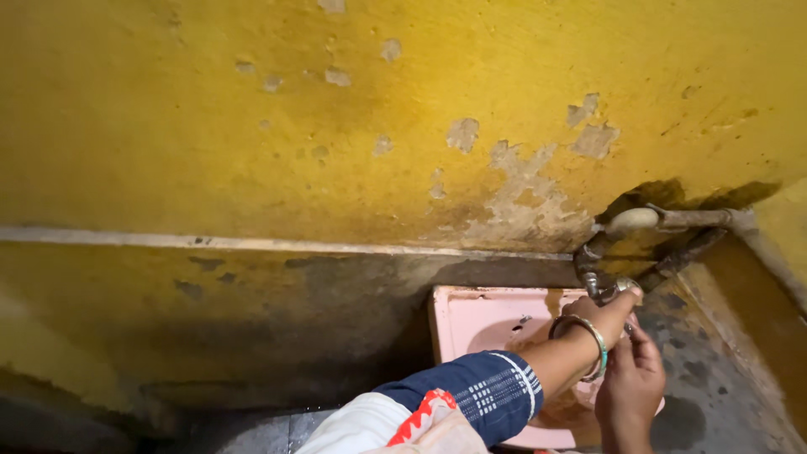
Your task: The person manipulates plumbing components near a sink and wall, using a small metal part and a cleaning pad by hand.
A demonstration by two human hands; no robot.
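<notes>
1. Nearest to the camera is a blue sleeve with a white checked pattern, and under it some white cloth with a red and orange print.
2. The left hand reaches forward from this sleeve. Its wrist carries 2 bangles, 1 of them greenish. The fingers are closed around the metal tap, grasping its top.
3. The right hand is just beside the left wrist, under the tap. Its fingers are bent and pinched together near the spout; I cannot tell if they hold something small.
4. Below both hands is a pink wash basin, stained brown inside. It stands against the wall, in the corner at the lower right.
5. The tap sits at the end of a rusty curved pipe, which joins a horizontal pipe fixed to the wall above the basin.
6. Farthest is the yellow wall, with many patches of peeled paint. A pale ledge runs across it, and the part below the ledge is dark and dirty.
</notes>
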